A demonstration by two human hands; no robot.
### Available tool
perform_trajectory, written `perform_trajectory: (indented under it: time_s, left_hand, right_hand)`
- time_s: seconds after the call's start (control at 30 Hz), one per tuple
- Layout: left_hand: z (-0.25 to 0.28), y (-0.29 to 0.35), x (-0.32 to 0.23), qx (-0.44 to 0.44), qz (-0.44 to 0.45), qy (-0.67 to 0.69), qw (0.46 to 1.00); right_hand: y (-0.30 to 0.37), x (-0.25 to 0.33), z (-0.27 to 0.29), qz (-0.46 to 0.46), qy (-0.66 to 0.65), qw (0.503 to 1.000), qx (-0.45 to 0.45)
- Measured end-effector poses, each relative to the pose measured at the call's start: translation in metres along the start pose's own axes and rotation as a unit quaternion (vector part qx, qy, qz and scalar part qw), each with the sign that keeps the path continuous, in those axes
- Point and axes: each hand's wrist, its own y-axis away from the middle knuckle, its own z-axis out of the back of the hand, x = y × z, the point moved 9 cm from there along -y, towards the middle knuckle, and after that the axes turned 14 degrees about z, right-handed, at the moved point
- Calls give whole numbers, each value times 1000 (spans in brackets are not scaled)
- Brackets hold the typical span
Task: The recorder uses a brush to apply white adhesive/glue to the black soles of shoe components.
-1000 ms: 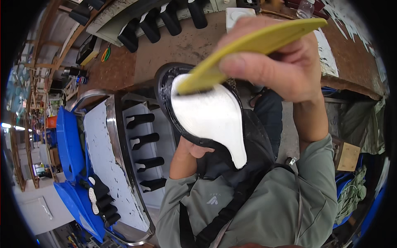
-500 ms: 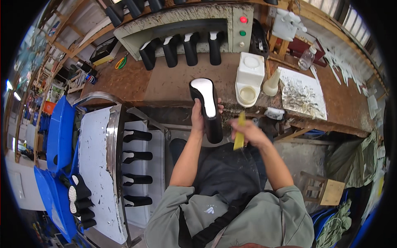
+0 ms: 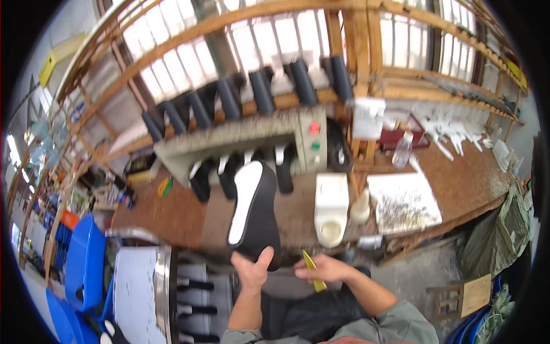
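My left hand (image 3: 253, 270) grips the lower end of a black boot (image 3: 267, 215), thumb across it. The boot is held up in front of the bench, with its white sole side (image 3: 247, 198) showing. To its right and lower, my right hand (image 3: 327, 269) is closed on a flat yellow strip-like tool (image 3: 314, 272); its exact kind does not show. The strip is apart from the boot. Beyond the boot, several similar black boots (image 3: 285, 172) stand in the opening of a grey-green machine (image 3: 229, 137) with red and green buttons.
A white dispenser with a round cup (image 3: 331, 200), a cream squeeze bottle (image 3: 360, 207) and a stained white sheet (image 3: 404, 200) lie on the brown bench (image 3: 154, 215). More black boots (image 3: 262, 90) line the shelf above. Left stand a rack (image 3: 137, 286) and blue tubs (image 3: 85, 264).
The view has tilted up, bringing the shelf and windows in. My left hand has raised the boot and swung its upper end left and away. The right hand keeps the yellow strip.
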Motion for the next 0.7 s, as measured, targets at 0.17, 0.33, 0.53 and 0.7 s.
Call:
perform_trajectory:
  time_s: [0.17,0.33,0.53,0.7]
  left_hand:
    - [-105,-129,-169,31,-135,52,989]
    - [-229,-286,-286,38,-130,-67,989]
    - [-308,-409,-302,-15,-53,-207,977]
    - [-300,-414,-295,-46,-129,-225,965]
  right_hand:
    - [12,71,75,-31,11,995,-94]
    - [32,141,122,-16,17,984,-176]
    - [59,210,168,-1,17,961,-277]
    - [66,207,178,19,16,954,-300]
